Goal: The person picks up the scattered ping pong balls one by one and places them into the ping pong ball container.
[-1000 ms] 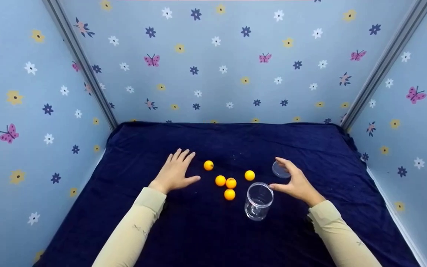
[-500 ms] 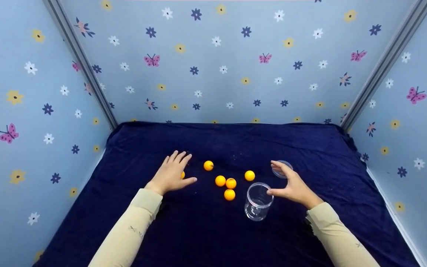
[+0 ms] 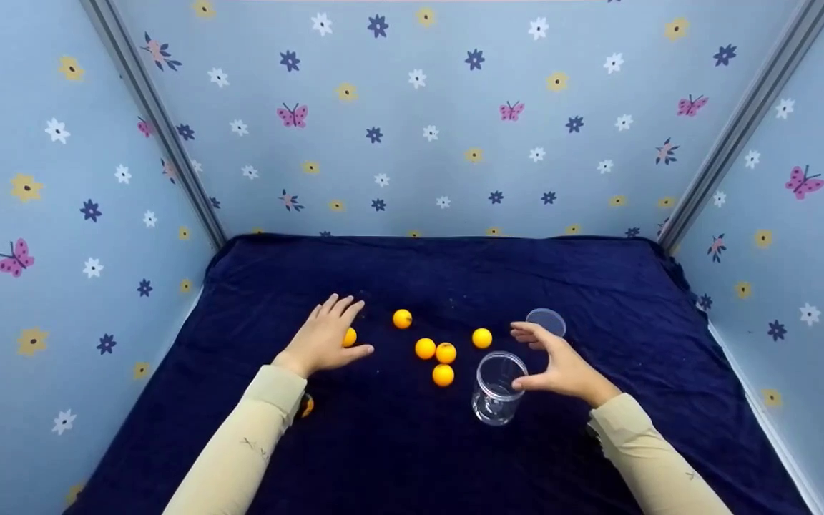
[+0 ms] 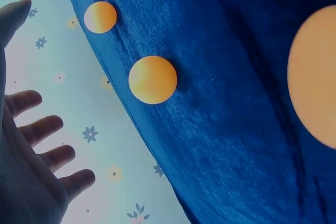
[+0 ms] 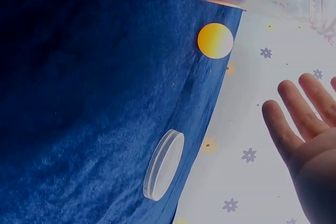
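In the head view my left hand (image 3: pixel 320 342) hovers at the left with its fingers spread, holding nothing. One orange table tennis ball (image 3: pixel 350 337) peeks out beside its thumb, and a second ball (image 3: pixel 306 405) is half hidden by the sleeve. My right hand (image 3: pixel 562 366), fingers apart and thumb out, is beside an upright clear plastic jar (image 3: pixel 496 408) without a lid. The thumb overlaps the jar's rim; whether it touches I cannot tell. Several more orange balls lie between the hands, among them a ball (image 3: pixel 443 375) nearest the jar's left side. The left palm (image 4: pixel 31 182) shows bare in the left wrist view.
A clear round lid (image 3: pixel 546 322) lies behind the right hand; the same lid (image 5: pixel 165 165) appears in the right wrist view. Dark blue cloth (image 3: pixel 383 458) covers the table. Flowered panels (image 3: pixel 419 129) enclose the back and both sides.
My left hand has shifted left and slightly nearer, uncovering a ball by the thumb and another by the sleeve. The right hand has come left and nearer, towards the jar, exposing the lid.
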The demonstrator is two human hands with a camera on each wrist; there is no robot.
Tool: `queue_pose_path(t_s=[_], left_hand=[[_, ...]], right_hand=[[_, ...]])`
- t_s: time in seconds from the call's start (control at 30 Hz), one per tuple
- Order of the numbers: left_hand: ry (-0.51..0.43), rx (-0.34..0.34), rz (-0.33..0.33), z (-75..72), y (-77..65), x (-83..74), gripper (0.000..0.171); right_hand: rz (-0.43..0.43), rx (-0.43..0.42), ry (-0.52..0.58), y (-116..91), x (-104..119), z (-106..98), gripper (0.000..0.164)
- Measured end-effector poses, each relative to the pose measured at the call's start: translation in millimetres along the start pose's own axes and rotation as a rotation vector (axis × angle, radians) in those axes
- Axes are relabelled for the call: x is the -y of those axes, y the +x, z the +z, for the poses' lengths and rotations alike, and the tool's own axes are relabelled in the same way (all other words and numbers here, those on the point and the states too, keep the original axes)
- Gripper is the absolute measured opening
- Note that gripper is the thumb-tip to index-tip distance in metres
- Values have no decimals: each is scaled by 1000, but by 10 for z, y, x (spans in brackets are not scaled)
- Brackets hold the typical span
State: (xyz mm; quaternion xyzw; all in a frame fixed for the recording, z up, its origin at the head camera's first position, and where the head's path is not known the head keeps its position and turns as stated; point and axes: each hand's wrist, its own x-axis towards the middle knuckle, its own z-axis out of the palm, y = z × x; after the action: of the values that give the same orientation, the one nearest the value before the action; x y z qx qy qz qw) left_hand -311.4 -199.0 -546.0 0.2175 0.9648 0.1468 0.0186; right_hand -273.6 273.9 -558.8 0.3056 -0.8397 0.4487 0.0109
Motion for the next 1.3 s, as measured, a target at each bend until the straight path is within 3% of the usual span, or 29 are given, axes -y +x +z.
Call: queue_pose_path(t_s=[0.47,0.77,1.03,1.3], left_hand=[[-17,11,-15,34,-117,120,87],[-55,23,-17,19,-187,173,86],[-62,51,-32,1,-262,214,86],[-39,63,-25,7,-292,267,85]], right_hand=[[56,124,78,-20,31,35,96],[37,217,95,-26,45,59,101],[52,225,106,-37,23,102,100],[48,242,198,-29,-2,143,91]])
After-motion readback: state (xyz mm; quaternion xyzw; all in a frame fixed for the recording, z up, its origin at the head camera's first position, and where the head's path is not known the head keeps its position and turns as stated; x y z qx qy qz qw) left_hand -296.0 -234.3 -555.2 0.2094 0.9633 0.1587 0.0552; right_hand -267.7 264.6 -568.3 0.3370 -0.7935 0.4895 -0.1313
